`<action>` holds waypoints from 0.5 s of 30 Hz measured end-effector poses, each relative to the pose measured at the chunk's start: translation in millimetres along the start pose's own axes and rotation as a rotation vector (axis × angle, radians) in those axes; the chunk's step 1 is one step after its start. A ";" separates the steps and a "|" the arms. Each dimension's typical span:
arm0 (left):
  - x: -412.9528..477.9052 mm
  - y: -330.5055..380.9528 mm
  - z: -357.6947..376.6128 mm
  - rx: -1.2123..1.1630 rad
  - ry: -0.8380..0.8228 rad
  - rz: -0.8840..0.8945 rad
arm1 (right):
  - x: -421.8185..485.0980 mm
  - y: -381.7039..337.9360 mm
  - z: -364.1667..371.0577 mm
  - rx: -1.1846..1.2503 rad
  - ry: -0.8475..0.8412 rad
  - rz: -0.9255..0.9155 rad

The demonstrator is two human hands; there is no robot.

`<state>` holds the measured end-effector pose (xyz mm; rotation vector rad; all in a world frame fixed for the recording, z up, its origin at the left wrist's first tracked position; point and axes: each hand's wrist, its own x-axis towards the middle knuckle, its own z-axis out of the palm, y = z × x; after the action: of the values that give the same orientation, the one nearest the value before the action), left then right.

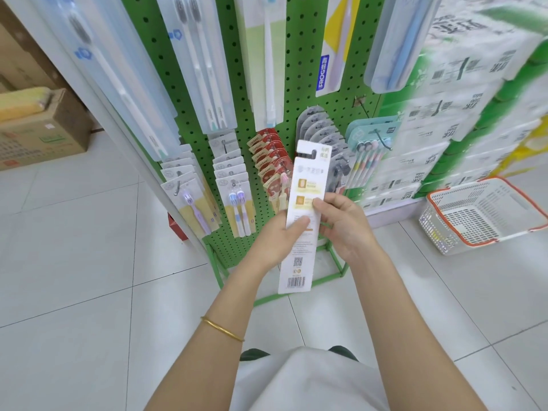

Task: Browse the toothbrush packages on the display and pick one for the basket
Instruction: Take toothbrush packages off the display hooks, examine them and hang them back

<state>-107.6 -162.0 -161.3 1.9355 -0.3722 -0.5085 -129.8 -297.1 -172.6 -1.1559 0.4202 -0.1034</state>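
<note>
At the centre of the frame the toothbrush package [308, 176] stands nearly upright between both hands, the left hand [281, 238] gripping its left edge with the thumb across the card, the right hand [345, 225] pinching its right edge, its white printed back and barcode facing the camera.

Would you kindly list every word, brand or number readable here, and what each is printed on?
"FROG": blue strip on the yellow package.
Print and barcode digits on the held package, gripped by left hand and right hand: too small.
Brand on the red packages: too small.
Text on the stacked packs: blurred.
</note>
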 end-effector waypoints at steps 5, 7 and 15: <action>12.1 17.4 -14.6 -0.130 0.304 0.070 | -3.1 7.5 -4.3 -0.070 -0.139 0.054; 12.4 19.6 -17.7 -0.188 0.344 0.086 | -3.1 8.5 -5.1 -0.065 -0.193 0.071; 4.0 15.5 -32.0 -0.450 0.298 0.066 | -1.4 18.1 9.1 0.138 -0.516 0.221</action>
<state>-88.3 -145.0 -136.4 1.5256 -0.1148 -0.2280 -130.1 -281.4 -185.6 -0.9502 0.0777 0.3479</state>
